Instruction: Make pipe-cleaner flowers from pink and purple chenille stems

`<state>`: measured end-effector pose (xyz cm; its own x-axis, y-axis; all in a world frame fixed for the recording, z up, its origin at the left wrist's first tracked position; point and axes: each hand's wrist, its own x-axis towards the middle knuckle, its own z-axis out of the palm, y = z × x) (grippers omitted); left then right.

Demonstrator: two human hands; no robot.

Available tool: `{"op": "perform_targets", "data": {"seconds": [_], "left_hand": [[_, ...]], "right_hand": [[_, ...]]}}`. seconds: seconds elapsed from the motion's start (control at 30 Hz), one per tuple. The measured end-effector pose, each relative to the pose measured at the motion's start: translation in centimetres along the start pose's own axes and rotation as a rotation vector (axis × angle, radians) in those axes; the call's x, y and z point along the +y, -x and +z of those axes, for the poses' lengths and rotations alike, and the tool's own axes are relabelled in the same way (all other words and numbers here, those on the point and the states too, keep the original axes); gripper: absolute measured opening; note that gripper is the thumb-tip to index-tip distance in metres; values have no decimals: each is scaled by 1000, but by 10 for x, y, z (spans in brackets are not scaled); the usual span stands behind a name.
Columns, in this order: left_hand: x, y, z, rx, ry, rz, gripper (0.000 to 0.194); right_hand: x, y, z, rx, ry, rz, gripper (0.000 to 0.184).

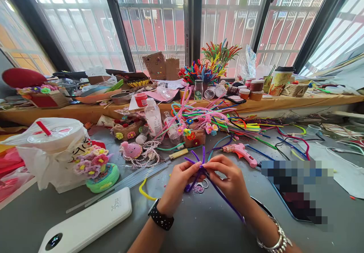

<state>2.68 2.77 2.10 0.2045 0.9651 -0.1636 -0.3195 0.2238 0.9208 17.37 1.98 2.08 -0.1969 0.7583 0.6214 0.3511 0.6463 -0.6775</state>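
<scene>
Purple pipe cleaners (204, 155) are bunched between my two hands, their tips fanning upward and one long stem trailing down to the right. My left hand (182, 177) pinches the bunch between thumb and fingers near its crossing point. From the other side, my right hand (227, 175) grips the same pipe cleaners with thumb and forefinger. The exact crossing is partly hidden by my fingertips. Below the hands, on the grey table (196, 222), lie scissors (202, 186) with white-rimmed handles. A yellow pipe cleaner (144, 190) curves beside my left wrist.
A pink glue gun (240, 152) and a phone (292, 196) lie to the right. At left are a white power bank (91, 222), clear glue sticks (136, 179), a bagged drink cup (57, 143) and a green flower-topped piece (104, 179). Many coloured pipe cleaners (224, 118) lie behind.
</scene>
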Motion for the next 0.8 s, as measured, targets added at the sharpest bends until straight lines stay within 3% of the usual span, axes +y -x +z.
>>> {"op": "perform_targets", "data": {"seconds": [0.2,0.43,0.67,0.8], "left_hand": [[0,1,2,43,-32,6,24],[6,1,2,33,-73,-14,23],[8,1,1,3,-84,1,22],[11,3,2,3,-97,-3,21]], "right_hand": [[9,6,4,-39,64,-65,27],[7,4,4,-33,36,-36,26],[0,-2,1,-53,-205,299,13],[2,-5,-2,-127,-350,448,17]]}}
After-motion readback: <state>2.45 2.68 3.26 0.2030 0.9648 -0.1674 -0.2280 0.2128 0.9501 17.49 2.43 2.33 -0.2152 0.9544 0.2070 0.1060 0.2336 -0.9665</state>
